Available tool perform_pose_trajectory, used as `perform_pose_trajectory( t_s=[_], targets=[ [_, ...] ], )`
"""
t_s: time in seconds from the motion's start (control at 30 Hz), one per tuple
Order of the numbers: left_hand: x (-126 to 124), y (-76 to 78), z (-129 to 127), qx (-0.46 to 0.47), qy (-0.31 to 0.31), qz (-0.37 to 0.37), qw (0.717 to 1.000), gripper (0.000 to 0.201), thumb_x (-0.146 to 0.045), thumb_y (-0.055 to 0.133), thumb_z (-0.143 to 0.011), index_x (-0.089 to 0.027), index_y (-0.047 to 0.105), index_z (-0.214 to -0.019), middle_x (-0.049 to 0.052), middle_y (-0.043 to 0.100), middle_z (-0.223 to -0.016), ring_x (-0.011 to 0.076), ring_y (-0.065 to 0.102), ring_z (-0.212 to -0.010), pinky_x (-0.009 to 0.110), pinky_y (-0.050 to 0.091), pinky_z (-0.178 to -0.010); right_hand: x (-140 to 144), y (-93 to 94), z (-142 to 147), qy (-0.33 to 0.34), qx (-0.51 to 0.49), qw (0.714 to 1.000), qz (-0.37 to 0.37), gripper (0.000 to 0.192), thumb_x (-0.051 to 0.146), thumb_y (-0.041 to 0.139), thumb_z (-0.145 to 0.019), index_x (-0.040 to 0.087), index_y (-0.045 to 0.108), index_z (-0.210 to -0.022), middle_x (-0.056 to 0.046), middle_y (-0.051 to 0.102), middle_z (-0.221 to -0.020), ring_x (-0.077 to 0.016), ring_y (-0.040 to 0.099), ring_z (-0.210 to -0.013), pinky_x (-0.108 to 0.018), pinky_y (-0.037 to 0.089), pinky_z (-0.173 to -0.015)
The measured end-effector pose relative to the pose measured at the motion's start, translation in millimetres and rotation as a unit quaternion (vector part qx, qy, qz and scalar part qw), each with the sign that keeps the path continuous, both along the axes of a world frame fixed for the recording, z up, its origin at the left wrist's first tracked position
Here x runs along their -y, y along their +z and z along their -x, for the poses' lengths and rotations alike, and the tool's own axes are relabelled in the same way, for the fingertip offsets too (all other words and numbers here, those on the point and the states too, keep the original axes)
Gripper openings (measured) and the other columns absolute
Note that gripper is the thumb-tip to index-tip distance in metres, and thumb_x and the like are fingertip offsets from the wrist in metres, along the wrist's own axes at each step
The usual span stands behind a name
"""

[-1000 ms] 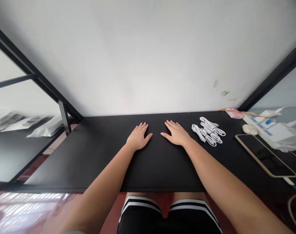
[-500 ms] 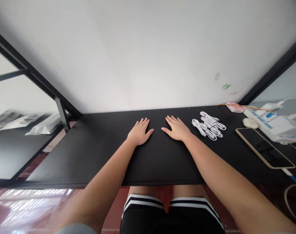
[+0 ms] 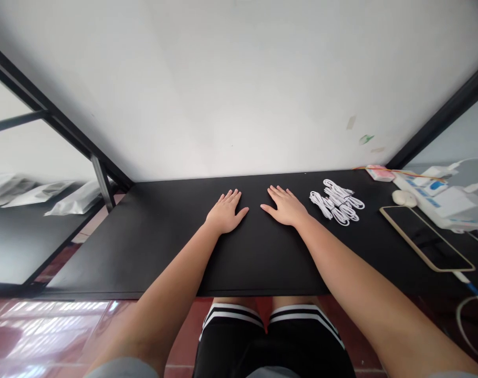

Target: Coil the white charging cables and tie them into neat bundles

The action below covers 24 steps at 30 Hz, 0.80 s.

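Both hands lie flat, palms down, on the black tabletop (image 3: 144, 231). My left hand (image 3: 225, 212) has its fingers stretched toward the wall and the thumb out to the right, holding nothing. A short gap away, my right hand (image 3: 285, 206) rests the same way with its thumb pointing left, also holding nothing. Just right of it lie several bundled white cables (image 3: 337, 202), tied in coils with dark ties; the hand does not touch them.
At the right edge are a phone (image 3: 426, 239) with a charging cable, a small white rounded case (image 3: 404, 198), a power strip (image 3: 424, 197) with white plugs, and a pink-white object (image 3: 380, 173). Black metal frame bars (image 3: 103, 181) and clear plastic bags (image 3: 75, 198) are at left. A white wall (image 3: 231, 94) stands behind.
Both hands keep their place on the tabletop. The view has shifted very slightly, and the legs under the table edge have moved a little.
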State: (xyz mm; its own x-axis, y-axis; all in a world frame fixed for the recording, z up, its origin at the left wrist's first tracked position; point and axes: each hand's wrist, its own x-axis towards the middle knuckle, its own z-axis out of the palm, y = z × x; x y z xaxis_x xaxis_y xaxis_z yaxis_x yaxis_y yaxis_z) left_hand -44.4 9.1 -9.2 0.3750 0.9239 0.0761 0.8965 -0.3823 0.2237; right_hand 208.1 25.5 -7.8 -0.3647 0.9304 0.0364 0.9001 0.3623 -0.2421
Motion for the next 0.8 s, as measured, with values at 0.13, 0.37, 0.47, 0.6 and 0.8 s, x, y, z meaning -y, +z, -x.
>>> perform_pose_trajectory(
  t_s=[0.13, 0.37, 0.47, 0.6, 0.8],
  targets=[
    [-0.2, -1.0, 0.0, 0.001, -0.001, 0.0, 1.0, 0.079, -0.065, 0.026, -0.097, -0.013, 0.03, -0.157, 0.011, 0.027, -0.164, 0.026, 0.018, -0.154, 0.043, 0.014, -0.126, 1.2, 0.4, 0.5, -0.004, 0.002, 1.0, 0.0, 0.088, 0.075, 0.024, -0.092, 0.016, 0.03, -0.158, -0.009, 0.025, -0.165, -0.029, 0.021, -0.153, -0.048, 0.017, -0.125],
    [-0.3, -0.1, -0.7, 0.002, 0.001, 0.001, 1.0, 0.078, -0.064, 0.027, -0.097, -0.014, 0.03, -0.157, 0.011, 0.027, -0.164, 0.0262, 0.017, -0.154, 0.043, 0.014, -0.126, 3.7, 2.4, 1.7, -0.009, 0.007, 1.0, 0.002, 0.089, 0.074, 0.023, -0.093, 0.015, 0.029, -0.158, -0.01, 0.024, -0.165, -0.0288, 0.02, -0.153, -0.048, 0.017, -0.125],
    [0.3, 0.7, -0.9, 0.002, 0.001, 0.004, 1.0, 0.079, -0.064, 0.026, -0.097, -0.013, 0.03, -0.157, 0.011, 0.026, -0.164, 0.0264, 0.017, -0.154, 0.043, 0.014, -0.126, 3.7, 2.2, 1.9, -0.009, 0.009, 1.0, 0.002, 0.088, 0.074, 0.023, -0.093, 0.015, 0.029, -0.158, -0.01, 0.024, -0.165, -0.0287, 0.021, -0.153, -0.048, 0.017, -0.125],
    [0.2, 0.2, -0.7, 0.002, 0.002, 0.005, 1.0, 0.08, -0.065, 0.026, -0.097, -0.012, 0.03, -0.157, 0.012, 0.026, -0.164, 0.0271, 0.018, -0.154, 0.044, 0.014, -0.126, 3.9, 2.2, 2.0, -0.008, 0.008, 1.0, 0.0, 0.089, 0.075, 0.023, -0.092, 0.014, 0.03, -0.158, -0.01, 0.025, -0.165, -0.0291, 0.021, -0.153, -0.049, 0.017, -0.125],
    [-0.6, -1.8, 0.0, 0.003, -0.001, 0.002, 1.0, 0.077, -0.064, 0.027, -0.097, -0.015, 0.029, -0.157, 0.011, 0.025, -0.165, 0.0269, 0.017, -0.154, 0.045, 0.014, -0.125, 4.5, 2.8, 2.0, -0.008, 0.009, 1.0, -0.001, 0.089, 0.075, 0.023, -0.092, 0.015, 0.029, -0.158, -0.009, 0.025, -0.165, -0.0286, 0.021, -0.153, -0.048, 0.017, -0.125]
  ],
)
